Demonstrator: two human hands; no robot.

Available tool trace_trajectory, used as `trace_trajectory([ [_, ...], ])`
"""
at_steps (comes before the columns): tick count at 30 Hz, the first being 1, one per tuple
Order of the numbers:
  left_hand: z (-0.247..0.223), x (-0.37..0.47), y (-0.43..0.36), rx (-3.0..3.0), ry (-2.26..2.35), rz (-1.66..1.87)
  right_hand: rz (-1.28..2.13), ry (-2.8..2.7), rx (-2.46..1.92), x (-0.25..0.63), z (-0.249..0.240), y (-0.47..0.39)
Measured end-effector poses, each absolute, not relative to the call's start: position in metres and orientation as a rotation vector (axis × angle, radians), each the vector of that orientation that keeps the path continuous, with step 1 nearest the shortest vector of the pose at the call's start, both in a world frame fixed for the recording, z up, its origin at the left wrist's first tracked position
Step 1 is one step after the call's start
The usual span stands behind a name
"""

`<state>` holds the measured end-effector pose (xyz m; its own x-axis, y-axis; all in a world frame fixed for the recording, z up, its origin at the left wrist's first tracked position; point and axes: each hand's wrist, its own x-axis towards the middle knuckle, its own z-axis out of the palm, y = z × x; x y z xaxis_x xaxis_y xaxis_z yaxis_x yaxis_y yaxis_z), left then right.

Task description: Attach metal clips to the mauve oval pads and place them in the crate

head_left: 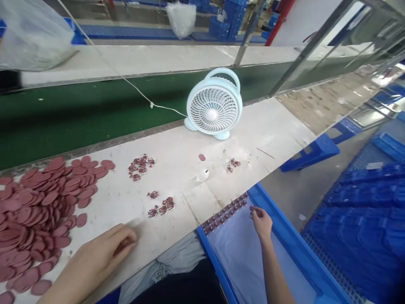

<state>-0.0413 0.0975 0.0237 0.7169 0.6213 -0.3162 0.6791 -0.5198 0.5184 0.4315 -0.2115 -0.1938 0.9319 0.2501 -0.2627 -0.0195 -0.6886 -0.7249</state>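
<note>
My left hand rests on the white table, fingers curled together, between the heap of dark red oval discs and the small clusters of reddish-brown pieces. Whatever it may hold is hidden. Over the blue tray, my right hand pinches a small dark piece. It is beside the right end of the rows of similar pieces, which lie along the tray's far edge on a pale sheet. Two more clusters lie farther back, one at the left and one at the right.
A light blue fan stands at the table's back edge, its white cord running up left. Near the middle are a small white bottle and a single oval disc. Behind lies a green belt. Blue stools and crates are at the right.
</note>
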Motion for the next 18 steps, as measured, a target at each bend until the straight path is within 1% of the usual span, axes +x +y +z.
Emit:
trace_trajectory([
  [3, 0.032, -0.036, 0.09, 2.165, 0.832, -0.138, 0.455, -0.289, -2.421, 0.448, -0.203, -0.211],
  [8, 0.041, -0.03, 0.073, 1.954, 0.79, 0.109, 0.461, -0.477, -2.572, 0.464, -0.214, -0.196],
  [12, 0.036, -0.025, 0.057, 1.77, 0.874, 0.288, 0.458, -0.539, -2.663, 0.468, -0.216, -0.187],
  [18, 0.046, -0.016, 0.037, 1.199, 1.211, 0.443, 0.493, -0.524, -2.719, 0.466, -0.209, -0.178],
])
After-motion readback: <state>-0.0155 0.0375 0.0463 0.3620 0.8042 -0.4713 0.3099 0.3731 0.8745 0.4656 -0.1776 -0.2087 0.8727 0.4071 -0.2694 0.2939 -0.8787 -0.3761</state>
